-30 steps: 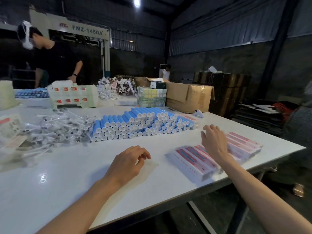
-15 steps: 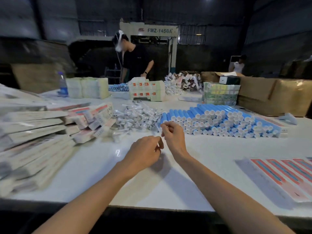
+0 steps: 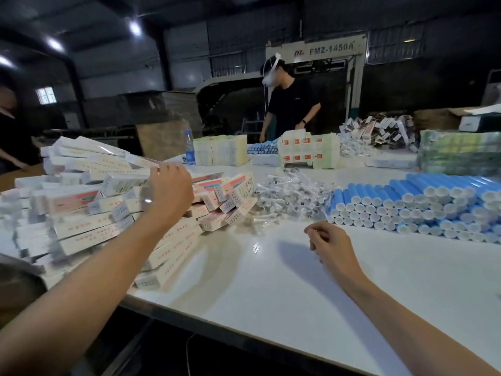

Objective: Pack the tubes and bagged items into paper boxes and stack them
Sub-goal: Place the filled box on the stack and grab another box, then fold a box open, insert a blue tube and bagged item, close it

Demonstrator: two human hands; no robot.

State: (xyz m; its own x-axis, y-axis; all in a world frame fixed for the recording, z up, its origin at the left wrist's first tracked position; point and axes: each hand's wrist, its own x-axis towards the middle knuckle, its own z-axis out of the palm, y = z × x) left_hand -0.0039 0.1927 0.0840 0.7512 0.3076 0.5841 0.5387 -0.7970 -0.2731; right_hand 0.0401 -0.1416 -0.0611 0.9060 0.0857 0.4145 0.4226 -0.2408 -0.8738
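The left hand [image 3: 170,191] curls over the heap of paper boxes [image 3: 89,226] at the desk's [image 3: 271,294] left edge; whether it grips 1 is unclear. The right hand [image 3: 329,245] rests loosely curled, empty. The boxes look light, thin, crushable: hold by long edges.

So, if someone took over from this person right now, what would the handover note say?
Left hand: on top of the heap of white paper boxes with red print at the left; its fingers are hidden, so the grip is unclear.
Right hand: loosely curled, holding nothing, over the white table.
Blue tubes with white caps: stacked at the right. Clear bagged items: heaped between the tubes and the boxes.
Done: no box is visibly being filled.
Left: take a box, load a tube and a bagged item, close it, stack it.
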